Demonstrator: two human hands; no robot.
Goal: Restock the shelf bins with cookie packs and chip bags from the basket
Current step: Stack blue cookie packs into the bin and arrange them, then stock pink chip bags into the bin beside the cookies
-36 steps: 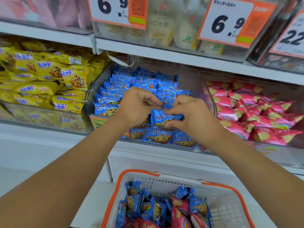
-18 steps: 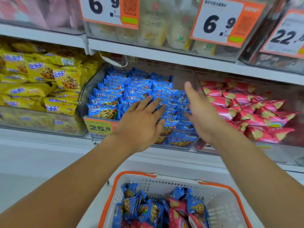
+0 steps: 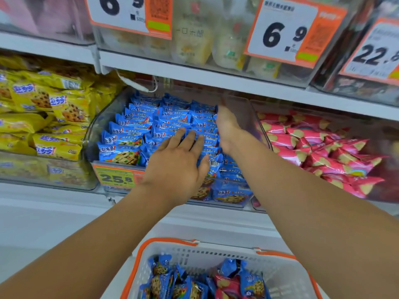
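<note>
A clear middle shelf bin (image 3: pixel 262 130) is packed with rows of blue cookie packs (image 3: pixel 138 128). My left hand (image 3: pixel 177 165) lies flat on the front packs, fingers straight and spread. My right hand (image 3: pixel 226 128) stands on edge along the right side of the blue rows, fingers straight and pointing into the bin, just inside its right wall. Neither hand holds a pack. Below, a white basket with an orange rim (image 3: pixel 164 242) holds more blue cookie packs (image 3: pixel 159 279) and pink chip bags (image 3: pixel 226 285).
Yellow cookie packs (image 3: pixel 54 108) fill the bin on the left. Pink chip bags (image 3: pixel 319 152) fill the bin on the right. An orange price tag reading 25.8 (image 3: pixel 116 178) hangs on the middle bin's front. The shelf above (image 3: pixel 216 78) carries bins with 6.9 and 22 tags.
A second ago both hands pinched a blue pack at the bin's front. They let it go, opened, and reached deeper; my right hand now lies further back along the rows.
</note>
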